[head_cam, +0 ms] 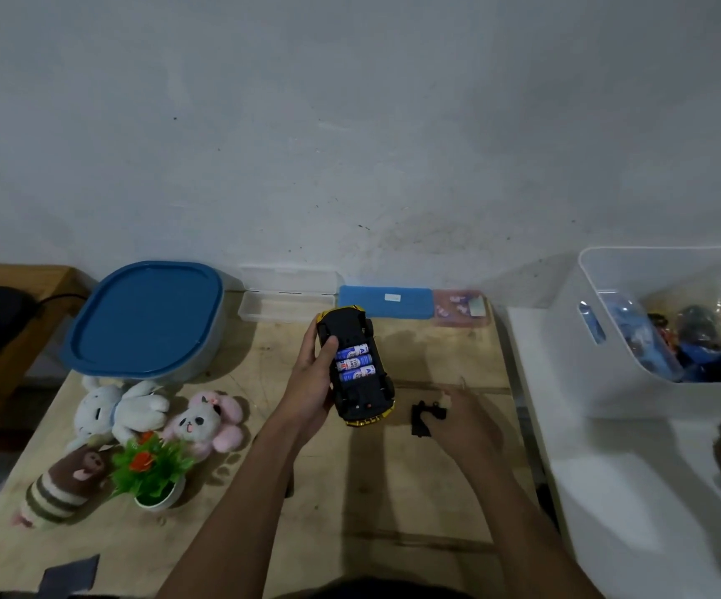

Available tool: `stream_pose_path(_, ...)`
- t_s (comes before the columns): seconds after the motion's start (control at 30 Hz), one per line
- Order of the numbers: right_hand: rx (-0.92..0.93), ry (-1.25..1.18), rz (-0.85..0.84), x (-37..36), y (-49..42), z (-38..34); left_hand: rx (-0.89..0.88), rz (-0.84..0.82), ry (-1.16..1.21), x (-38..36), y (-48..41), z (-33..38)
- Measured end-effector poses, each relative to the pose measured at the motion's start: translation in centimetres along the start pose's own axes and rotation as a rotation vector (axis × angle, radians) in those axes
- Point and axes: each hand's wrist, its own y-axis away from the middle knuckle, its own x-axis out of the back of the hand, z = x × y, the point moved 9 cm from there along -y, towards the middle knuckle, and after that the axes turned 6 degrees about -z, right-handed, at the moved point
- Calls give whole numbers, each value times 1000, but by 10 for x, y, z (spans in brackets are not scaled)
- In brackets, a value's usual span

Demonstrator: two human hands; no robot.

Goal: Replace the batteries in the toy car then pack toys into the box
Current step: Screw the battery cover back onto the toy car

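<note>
A wooden desk (436, 490) stands beside a white box (574, 339) of toys on the right. A blue-lidded tub (145, 317) and stuffed animals (125, 410) sit on its left side. Above the middle, the left hand (311, 382) grips a yellow toy car (361, 399) upside down. Three blue batteries (353, 363) fill its open bay, their labels too blurred to read. The blurred right hand (466, 410) has its fingers at a black cover (421, 419); I cannot tell if they grip it.

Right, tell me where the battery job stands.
Done: three batteries sit in the upturned toy car, bay open. In hand: left hand grips the car; right hand is at the black cover on the table, not yet refitted. Left: close it, then pack the plush toys.
</note>
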Motion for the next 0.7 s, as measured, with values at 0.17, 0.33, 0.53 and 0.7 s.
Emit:
stream_pose_path(0.17, -2, 69, 9, -14, -9, 8, 20, -24, -19, -5, 3, -4)
stream_pose_path(0.33, -9, -32, 12, -21, -11, 17, 43, -24, -28, -2, 4, -12)
stream_pose_path(0.53, 17, -223, 17, -16, -14, 24, 47, -20, -32, -2, 4, -14)
stream_pose_path(0.7, 84, -419, -37, -6, -17, 25, 41, -21, -25, 1, 5, -13)
